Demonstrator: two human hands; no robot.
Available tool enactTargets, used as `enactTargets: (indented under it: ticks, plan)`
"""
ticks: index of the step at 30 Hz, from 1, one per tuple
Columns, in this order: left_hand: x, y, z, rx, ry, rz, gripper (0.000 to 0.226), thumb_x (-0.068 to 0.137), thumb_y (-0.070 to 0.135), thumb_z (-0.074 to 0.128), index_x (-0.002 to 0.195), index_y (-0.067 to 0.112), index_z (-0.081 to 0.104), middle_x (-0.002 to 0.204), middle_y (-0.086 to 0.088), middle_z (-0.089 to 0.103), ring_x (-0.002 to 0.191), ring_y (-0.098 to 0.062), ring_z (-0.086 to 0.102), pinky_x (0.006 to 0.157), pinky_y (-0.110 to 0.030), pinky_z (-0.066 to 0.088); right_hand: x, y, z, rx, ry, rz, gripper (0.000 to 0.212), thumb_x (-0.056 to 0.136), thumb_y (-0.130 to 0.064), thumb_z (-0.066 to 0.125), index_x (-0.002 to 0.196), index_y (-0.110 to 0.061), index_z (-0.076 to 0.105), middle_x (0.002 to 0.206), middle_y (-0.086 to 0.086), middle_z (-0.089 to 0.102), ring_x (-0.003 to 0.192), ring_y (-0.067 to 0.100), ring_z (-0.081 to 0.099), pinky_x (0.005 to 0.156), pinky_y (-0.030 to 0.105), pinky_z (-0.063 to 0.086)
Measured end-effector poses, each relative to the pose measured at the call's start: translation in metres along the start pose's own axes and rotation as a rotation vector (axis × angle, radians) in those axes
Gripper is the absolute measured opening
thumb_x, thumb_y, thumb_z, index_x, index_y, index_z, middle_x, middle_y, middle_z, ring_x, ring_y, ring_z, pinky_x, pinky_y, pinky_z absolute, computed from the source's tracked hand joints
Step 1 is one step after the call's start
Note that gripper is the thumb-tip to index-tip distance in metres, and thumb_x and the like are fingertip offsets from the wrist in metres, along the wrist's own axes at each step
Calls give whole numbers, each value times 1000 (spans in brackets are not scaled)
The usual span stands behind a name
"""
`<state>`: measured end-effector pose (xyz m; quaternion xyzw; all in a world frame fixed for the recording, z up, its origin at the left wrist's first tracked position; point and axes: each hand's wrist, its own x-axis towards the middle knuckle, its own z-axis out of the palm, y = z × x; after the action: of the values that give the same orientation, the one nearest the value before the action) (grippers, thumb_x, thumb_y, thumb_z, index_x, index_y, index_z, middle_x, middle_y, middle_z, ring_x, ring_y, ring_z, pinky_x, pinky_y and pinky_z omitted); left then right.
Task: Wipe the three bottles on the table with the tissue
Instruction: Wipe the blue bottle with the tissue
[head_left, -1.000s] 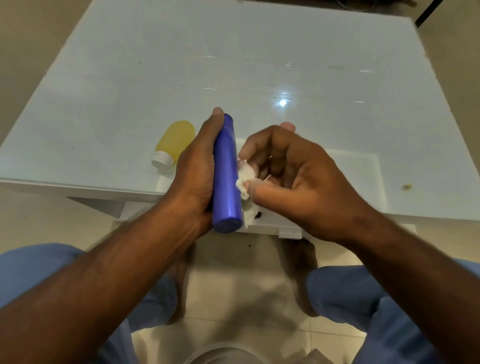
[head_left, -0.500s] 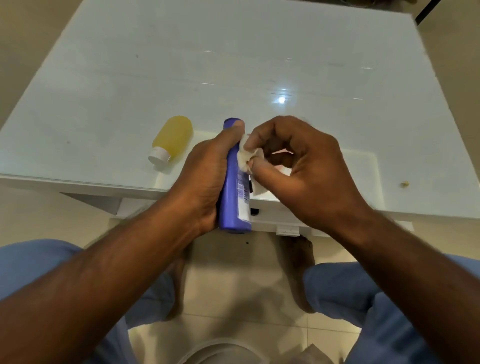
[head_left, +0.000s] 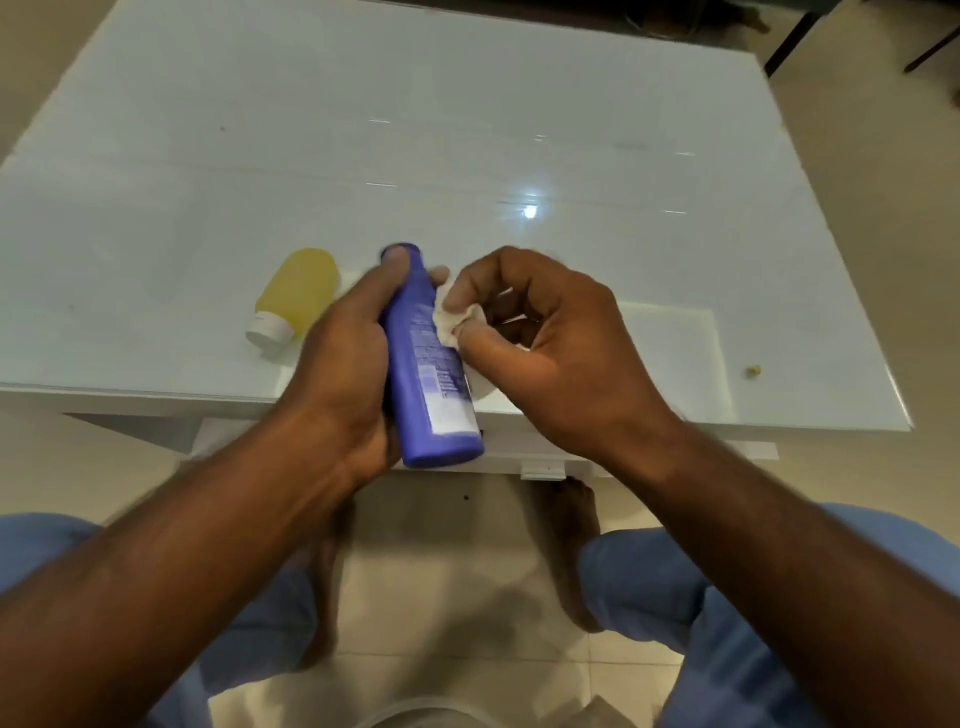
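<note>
Tissue (head_left: 453, 319) pinched in right fingers (head_left: 470, 288) against blue bottle (head_left: 431, 374); left fingers (head_left: 395, 270) wrap bottle.

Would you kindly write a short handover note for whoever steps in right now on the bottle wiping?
Left hand: grips the blue bottle, held above the near table edge, label side up.
Right hand: pinches the tissue against the blue bottle's upper side.
Yellow bottle: lies on its side on the table, white cap towards the near edge, left of the hands.
Third bottle: not in view.
Done: cannot tell beyond the blue bottle being wiped now.
Left: finish the blue bottle; the yellow and third bottles may need wiping.
</note>
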<state>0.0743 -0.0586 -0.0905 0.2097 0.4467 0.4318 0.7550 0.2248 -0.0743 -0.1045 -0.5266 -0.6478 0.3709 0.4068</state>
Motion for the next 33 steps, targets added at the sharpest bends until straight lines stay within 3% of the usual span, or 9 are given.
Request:
enactTargets:
  ticks: [4,7,14,18,21,25,28,30,33]
  plan:
    - [18,13,-16,-280,37,37,36,104,40,42,126,13,52,121,-17,72,109,-35,71,101,-50,52,-5,0,4,-20,-90,53,7,88,-24,68,95,-24,69,101,5,71,87,21,70,66,25,59]
    - [22,19,-24,-366,48,83,41,104,38,41,135,13,48,118,-18,73,106,-38,71,95,-52,55,-7,-5,9,21,-44,19,11,87,-17,73,97,-20,69,95,9,68,79,24,68,65,35,59]
    - [25,25,-28,-477,208,155,33,104,37,44,127,13,51,102,-15,74,91,-36,76,85,-52,60,-11,-14,16,-74,15,-284,12,85,-9,77,95,-10,70,91,-7,69,80,18,68,81,59,52]
    - [26,17,-22,-477,269,138,31,101,38,50,114,11,56,84,-11,69,77,-32,76,82,-49,60,-16,-16,20,-290,29,-586,6,83,-2,77,89,-3,74,89,5,70,86,6,55,82,43,51]
    - [26,18,-22,-434,285,153,27,101,36,50,110,11,56,84,-11,65,69,-29,73,78,-45,61,-12,-11,17,-311,68,-558,5,82,-1,75,84,-6,74,85,2,70,80,11,59,79,52,50]
    - [23,24,-24,-368,285,193,28,102,37,49,114,13,56,87,-10,66,71,-27,73,73,-42,62,-7,-4,11,-319,109,-466,4,83,-4,75,85,-8,73,85,-2,71,76,5,54,77,49,50]
    - [23,20,-22,-383,271,177,29,102,38,49,110,11,56,82,-10,64,69,-27,73,74,-43,61,-13,-9,13,-348,61,-590,3,87,-7,74,86,-6,76,89,4,73,82,12,63,85,50,51]
    - [24,16,-21,-384,278,150,29,102,39,49,109,11,57,79,-9,65,67,-27,73,74,-43,61,-17,-13,18,-348,29,-677,8,89,-10,73,86,-4,77,90,9,74,85,19,68,94,40,48]
    - [23,20,-23,-380,281,158,27,102,36,49,110,11,56,81,-9,65,67,-27,73,72,-41,61,-13,-8,16,-347,66,-543,4,88,-6,73,86,-8,76,87,0,71,81,11,62,85,50,51]
